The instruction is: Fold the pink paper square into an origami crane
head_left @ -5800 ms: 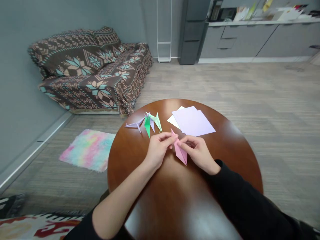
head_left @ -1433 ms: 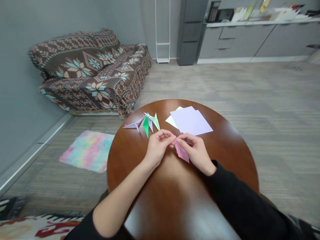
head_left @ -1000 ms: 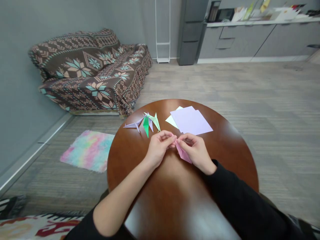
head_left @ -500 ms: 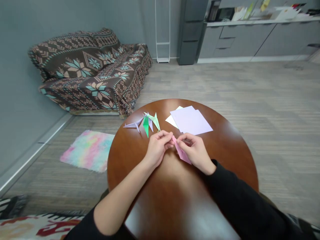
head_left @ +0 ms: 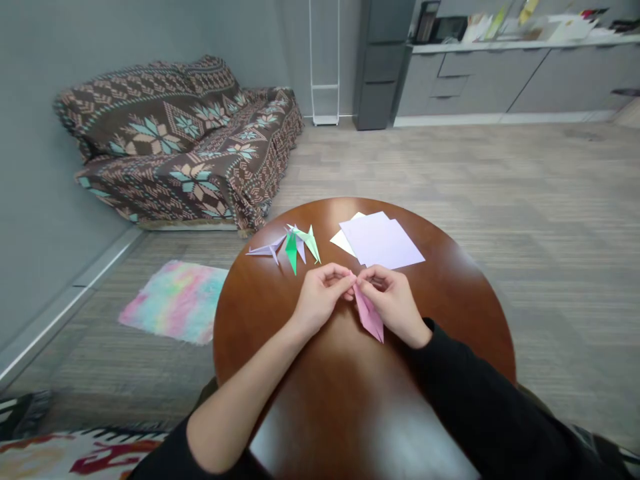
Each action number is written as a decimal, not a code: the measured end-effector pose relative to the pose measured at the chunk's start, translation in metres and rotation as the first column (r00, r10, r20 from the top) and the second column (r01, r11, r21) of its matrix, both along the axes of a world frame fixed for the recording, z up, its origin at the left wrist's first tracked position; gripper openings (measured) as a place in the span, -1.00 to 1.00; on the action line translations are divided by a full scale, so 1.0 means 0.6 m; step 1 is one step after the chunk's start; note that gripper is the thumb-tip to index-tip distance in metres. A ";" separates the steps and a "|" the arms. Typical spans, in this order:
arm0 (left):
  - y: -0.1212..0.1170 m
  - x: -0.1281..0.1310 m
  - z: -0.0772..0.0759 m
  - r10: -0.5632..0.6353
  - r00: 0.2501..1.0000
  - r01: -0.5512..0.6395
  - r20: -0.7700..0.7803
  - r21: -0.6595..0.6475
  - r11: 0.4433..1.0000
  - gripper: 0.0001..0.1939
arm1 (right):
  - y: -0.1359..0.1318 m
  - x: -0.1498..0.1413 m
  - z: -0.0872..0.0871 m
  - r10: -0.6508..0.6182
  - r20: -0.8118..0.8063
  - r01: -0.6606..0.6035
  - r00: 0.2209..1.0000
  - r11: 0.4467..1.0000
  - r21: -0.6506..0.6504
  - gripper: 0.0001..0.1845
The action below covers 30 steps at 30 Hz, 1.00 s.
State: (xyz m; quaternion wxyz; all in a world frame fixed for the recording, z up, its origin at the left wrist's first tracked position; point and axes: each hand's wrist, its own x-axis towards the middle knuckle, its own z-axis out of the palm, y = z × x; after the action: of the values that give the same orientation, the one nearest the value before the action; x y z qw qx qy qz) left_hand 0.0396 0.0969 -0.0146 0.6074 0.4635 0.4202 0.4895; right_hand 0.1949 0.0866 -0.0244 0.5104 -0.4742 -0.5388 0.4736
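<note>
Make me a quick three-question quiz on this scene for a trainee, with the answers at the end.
1. What colour is the folded paper held by the left hand and the right hand?
2. True or false: the bright green piece lies on top of the lavender sheets.
3. Fill in: on the floor, left of the table, lies a fluffy ___.

Key: 1. Pink. 2. False; it lies among other folded pieces. 3. Rug.
</note>
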 end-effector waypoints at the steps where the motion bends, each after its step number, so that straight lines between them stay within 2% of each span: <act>1: 0.000 0.000 -0.001 0.015 1.000 -0.015 0.001 0.009 1.000 -0.81 | 0.000 0.000 0.001 0.000 -0.002 0.000 1.000 1.000 -0.006 -0.90; 8: 0.007 -0.006 -0.003 0.138 0.989 -0.139 0.048 0.032 0.990 -0.85 | 0.003 0.002 -0.003 0.004 0.010 -0.004 1.000 1.000 -0.012 -0.95; 14: 0.002 -0.004 0.006 0.043 0.999 -0.043 0.014 0.003 0.999 -0.81 | 0.006 0.005 -0.004 0.001 0.012 -0.001 1.000 1.000 0.007 -0.90; 20: 0.010 -0.009 0.003 0.110 0.994 -0.110 0.010 0.022 0.994 -0.84 | 0.006 0.005 -0.001 0.024 0.036 -0.025 0.999 1.000 0.004 -0.83; 26: 0.002 -0.006 -0.001 0.021 0.998 -0.021 -0.053 0.000 1.000 -0.84 | 0.004 0.005 -0.002 0.044 0.074 -0.045 0.996 0.999 0.013 -0.82; 30: -0.001 -0.004 -0.002 0.021 0.997 -0.022 -0.073 -0.005 1.000 -0.82 | 0.003 0.006 -0.003 0.066 0.105 -0.068 0.992 0.998 0.017 -0.83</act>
State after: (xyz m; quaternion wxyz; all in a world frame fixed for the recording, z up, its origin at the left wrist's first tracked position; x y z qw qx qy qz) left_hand 0.0371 0.0965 -0.0158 0.5878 0.4747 0.4485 0.4776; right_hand 0.1982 0.0883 -0.0261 0.4702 -0.4749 -0.5851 0.4594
